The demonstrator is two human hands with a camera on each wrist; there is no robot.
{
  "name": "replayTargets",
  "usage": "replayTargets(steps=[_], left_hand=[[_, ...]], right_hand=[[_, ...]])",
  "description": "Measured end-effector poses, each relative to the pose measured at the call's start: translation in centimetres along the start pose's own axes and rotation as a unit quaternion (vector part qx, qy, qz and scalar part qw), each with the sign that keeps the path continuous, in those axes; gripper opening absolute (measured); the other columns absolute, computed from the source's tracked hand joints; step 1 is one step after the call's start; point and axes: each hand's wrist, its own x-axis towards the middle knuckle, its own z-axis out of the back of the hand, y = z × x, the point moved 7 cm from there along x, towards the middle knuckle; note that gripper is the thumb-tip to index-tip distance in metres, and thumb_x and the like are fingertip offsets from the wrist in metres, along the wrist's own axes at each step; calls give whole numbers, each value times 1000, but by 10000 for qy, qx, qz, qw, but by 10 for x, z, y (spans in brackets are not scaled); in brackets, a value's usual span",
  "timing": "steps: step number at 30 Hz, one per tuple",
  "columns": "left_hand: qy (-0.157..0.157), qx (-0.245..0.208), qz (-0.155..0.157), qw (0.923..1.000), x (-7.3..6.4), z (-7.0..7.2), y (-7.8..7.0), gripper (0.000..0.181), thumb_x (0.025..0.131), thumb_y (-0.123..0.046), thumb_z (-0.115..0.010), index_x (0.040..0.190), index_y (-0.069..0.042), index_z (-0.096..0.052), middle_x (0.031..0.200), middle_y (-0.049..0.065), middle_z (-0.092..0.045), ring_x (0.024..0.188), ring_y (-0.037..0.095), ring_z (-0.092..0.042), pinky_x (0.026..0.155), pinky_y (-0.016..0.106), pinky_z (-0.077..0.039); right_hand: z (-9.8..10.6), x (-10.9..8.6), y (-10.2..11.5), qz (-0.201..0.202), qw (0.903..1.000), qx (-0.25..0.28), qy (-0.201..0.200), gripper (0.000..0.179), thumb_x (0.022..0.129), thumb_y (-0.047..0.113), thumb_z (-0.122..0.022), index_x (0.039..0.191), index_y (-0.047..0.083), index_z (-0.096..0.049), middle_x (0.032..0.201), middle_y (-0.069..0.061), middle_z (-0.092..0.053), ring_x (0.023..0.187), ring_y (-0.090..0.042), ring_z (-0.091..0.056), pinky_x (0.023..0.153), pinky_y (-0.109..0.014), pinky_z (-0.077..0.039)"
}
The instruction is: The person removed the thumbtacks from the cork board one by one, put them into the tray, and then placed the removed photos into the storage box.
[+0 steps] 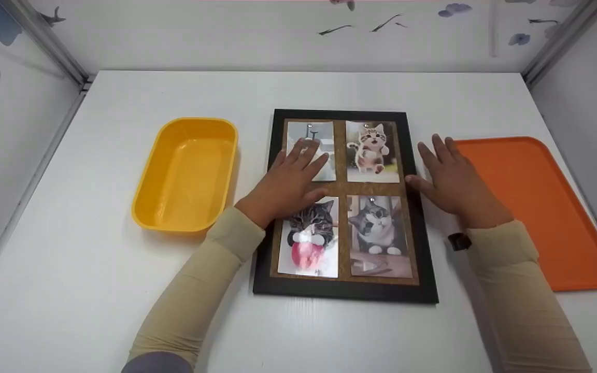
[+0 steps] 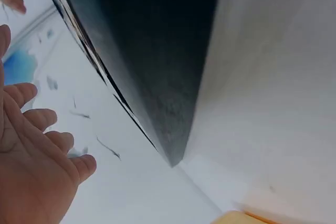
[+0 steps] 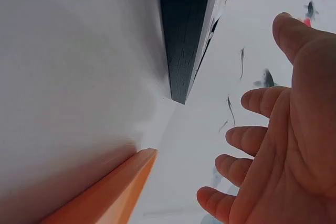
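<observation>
A black-framed corkboard [image 1: 341, 292] lies flat on the table, bearing several pinned cat photos. My left hand [image 1: 284, 190] is held over its left half with fingers spread, partly hiding the upper-left photo [image 1: 296, 129] and the top of the tabby photo [image 1: 310, 243]. The left wrist view shows this palm [image 2: 31, 166] above the frame edge, holding nothing. Beyond the board's right edge hovers my right hand [image 1: 451, 181], fingers extended, its thumb near the frame. The kitten photo [image 1: 373, 150] and the grey-and-white cat photo [image 1: 380, 233] are in full sight.
To the left of the board stands a yellow plastic tub [image 1: 189, 176] with nothing inside. An orange tray [image 1: 537, 202] lies on the right, partly behind my right arm. White panels with floral and fish prints [image 1: 298, 36] enclose the white table [image 1: 96, 269].
</observation>
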Motion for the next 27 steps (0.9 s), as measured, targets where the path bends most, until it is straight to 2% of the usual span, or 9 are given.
replayTargets(steps=[9,14,19,23,27], left_hand=[[309,404,-580,9970,19,-13,-18,73,102,-57,-41,160,-19,-19,167,6,-4,151,28,3,119,53,-7],[415,664,-930,9926,29,-16,-25,73,103,-55,-39,161,-17,-17,166,7,-7,151,28,0,119,53,-9],[634,794,-1270,9867,39,-20,-31,72,103,-58,-33,160,-18,-19,166,8,-10,151,29,-5,120,51,-6],[707,718,-1346,9858,48,-22,-33,72,102,-60,-31,161,-20,-18,166,7,-9,152,28,-4,120,51,-6],[820,421,-1285,9874,57,-25,-30,74,101,-62,-30,161,-22,-12,167,5,-5,152,27,-1,120,49,-4]], right_hand=[[0,2,3,252,9990,-372,38,78,102,48,-49,156,-1,-22,161,-30,-8,147,-48,-4,113,-66,-15],[-1,5,6,475,9973,-557,51,76,102,49,-48,155,-1,-26,160,-30,-12,147,-48,-7,113,-65,-16],[-2,7,7,757,9949,-667,-61,74,102,49,-49,153,-2,-32,159,-30,-16,147,-48,-12,113,-64,-19],[-3,9,7,835,9943,-663,-51,73,102,46,-51,153,-2,-32,160,-29,-17,147,-47,-12,114,-63,-18],[-2,9,7,837,9944,-644,-37,73,102,48,-50,153,-1,-32,160,-29,-17,147,-47,-12,114,-62,-18]])
